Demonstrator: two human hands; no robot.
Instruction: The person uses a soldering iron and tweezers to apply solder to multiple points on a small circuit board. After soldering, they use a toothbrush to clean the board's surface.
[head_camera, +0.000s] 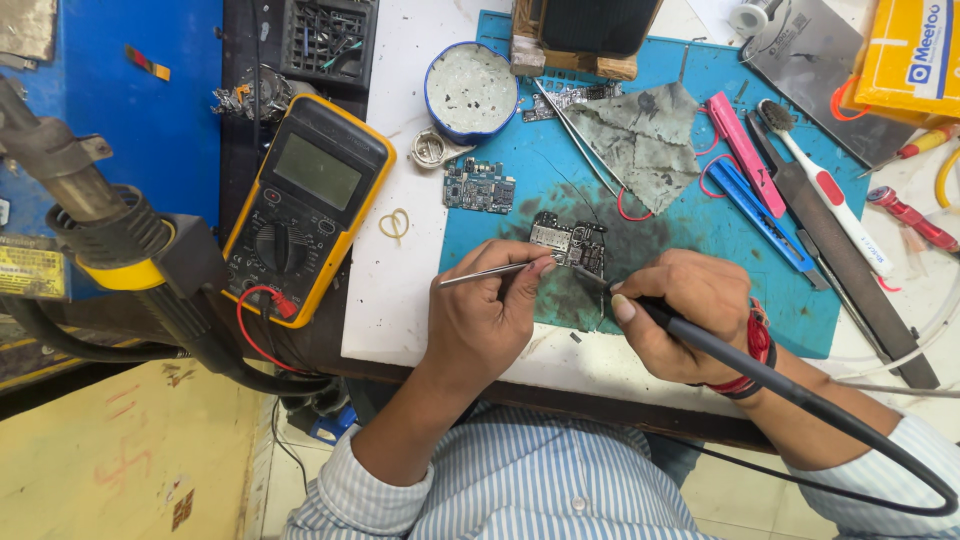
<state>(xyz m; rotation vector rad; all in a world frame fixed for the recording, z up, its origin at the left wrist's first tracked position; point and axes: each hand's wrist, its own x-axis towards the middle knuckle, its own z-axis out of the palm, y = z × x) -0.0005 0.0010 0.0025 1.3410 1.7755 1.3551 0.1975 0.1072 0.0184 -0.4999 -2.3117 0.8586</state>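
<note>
Yellow-cased multimeter (305, 205) lies on the dark strip left of the white board, red lead (262, 318) plugged at its lower edge. Rubber band (394, 224) on the white surface beside it. Second small circuit board (479, 186) on the blue mat (800, 300), upper left. Round blue-rimmed dish (470, 90) above it, small metal ring part (431, 150) just beside. Grey stained cloth (640, 140) mid-mat. Pink tool (745, 152) and blue tool (762, 213) side by side, white toothbrush (828, 195) and dark flat file (850, 270) to their right. Yellow box (915, 50) top right corner. Black mesh tray (328, 38) top left.
</note>
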